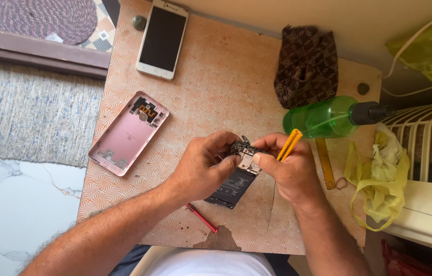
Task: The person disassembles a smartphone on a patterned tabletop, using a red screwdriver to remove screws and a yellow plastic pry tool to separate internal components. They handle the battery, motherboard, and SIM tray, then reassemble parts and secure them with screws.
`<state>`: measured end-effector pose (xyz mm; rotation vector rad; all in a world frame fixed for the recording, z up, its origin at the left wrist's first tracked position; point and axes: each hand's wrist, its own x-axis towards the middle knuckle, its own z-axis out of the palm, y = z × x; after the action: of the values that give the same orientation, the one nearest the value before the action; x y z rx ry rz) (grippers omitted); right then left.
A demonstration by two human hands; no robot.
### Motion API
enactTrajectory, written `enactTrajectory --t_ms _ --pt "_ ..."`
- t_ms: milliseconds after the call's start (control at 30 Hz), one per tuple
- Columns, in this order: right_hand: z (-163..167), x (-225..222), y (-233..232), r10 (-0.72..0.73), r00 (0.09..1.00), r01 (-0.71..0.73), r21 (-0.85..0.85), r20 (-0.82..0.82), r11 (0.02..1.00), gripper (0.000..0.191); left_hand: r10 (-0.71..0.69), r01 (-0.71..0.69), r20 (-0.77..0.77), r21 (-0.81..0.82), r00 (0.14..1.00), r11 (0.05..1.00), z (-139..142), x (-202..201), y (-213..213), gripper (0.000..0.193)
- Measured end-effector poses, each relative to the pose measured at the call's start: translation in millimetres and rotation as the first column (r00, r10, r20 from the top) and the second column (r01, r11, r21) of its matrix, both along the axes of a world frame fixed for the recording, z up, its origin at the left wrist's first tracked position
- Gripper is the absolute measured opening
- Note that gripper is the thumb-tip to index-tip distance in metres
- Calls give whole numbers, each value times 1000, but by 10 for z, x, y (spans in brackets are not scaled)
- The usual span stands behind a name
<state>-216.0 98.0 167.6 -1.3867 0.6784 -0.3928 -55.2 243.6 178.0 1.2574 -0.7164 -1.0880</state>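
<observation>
An opened phone body (234,185) with a dark battery and exposed circuit board lies tilted on the patterned board (216,87). My left hand (203,166) grips its upper left side, fingers curled over the circuit board. My right hand (290,171) holds a yellow plastic pry tool (289,144), its handle sticking up, with the thumb pressing on the phone's top end. A pink phone back cover (129,133) lies inside up to the left.
A white phone (162,39) lies face up at the far left corner. A brown patterned cloth (307,64), a green spray bottle (328,117), a yellow ruler (325,163), a yellow plastic bag (382,179) and a red screwdriver (201,218) surround the work spot.
</observation>
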Motion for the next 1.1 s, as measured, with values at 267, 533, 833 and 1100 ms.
enactTrajectory --t_ms 267,533,833,1100 --pt "113 83 144 -15 997 8 -101 -73 995 8 -61 57 143 30 988 998 6 -7 118 17" --pt "200 161 225 23 987 -80 -360 -161 929 10 -55 42 181 74 982 996 36 -27 183 20" --pt "231 -183 75 108 991 -109 -3 -77 994 21 -71 69 72 27 995 997 -19 -23 187 24" --pt "141 -199 210 -21 989 7 -95 -149 995 18 -172 169 29 86 985 982 -128 -70 174 28"
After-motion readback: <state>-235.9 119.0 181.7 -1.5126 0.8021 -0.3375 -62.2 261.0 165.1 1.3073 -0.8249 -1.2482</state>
